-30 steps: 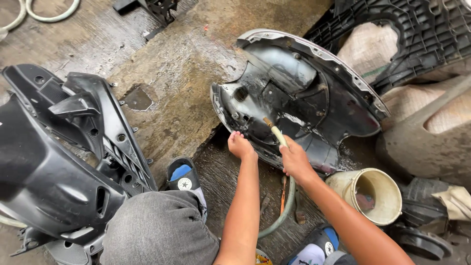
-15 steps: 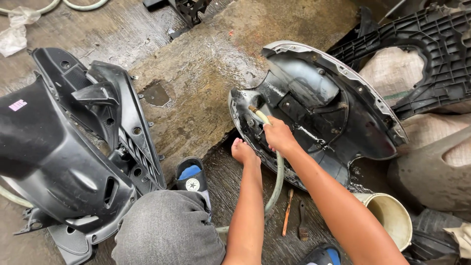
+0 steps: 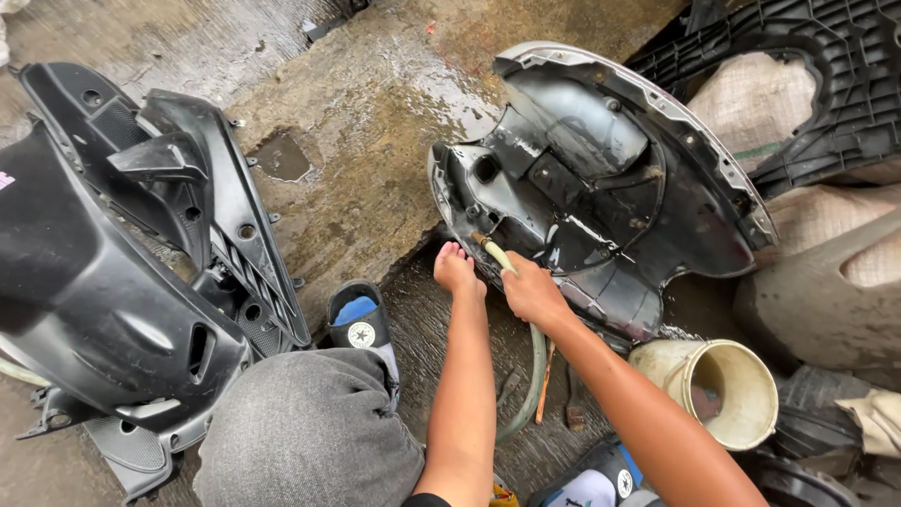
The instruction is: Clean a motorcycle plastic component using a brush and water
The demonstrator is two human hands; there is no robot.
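Grey trousers (image 3: pixel 310 422), bare forearms, blue-lined black slip-on shoes (image 3: pixel 361 324).

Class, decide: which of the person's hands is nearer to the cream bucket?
Right. The right hand grips the hose, up and left of the cream bucket; the left hand rests on the panel's edge, farther left.

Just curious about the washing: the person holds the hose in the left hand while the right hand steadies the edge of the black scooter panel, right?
Hands are swapped. In the head view the right hand holds the hose, and the left hand steadies the edge of the black scooter panel.
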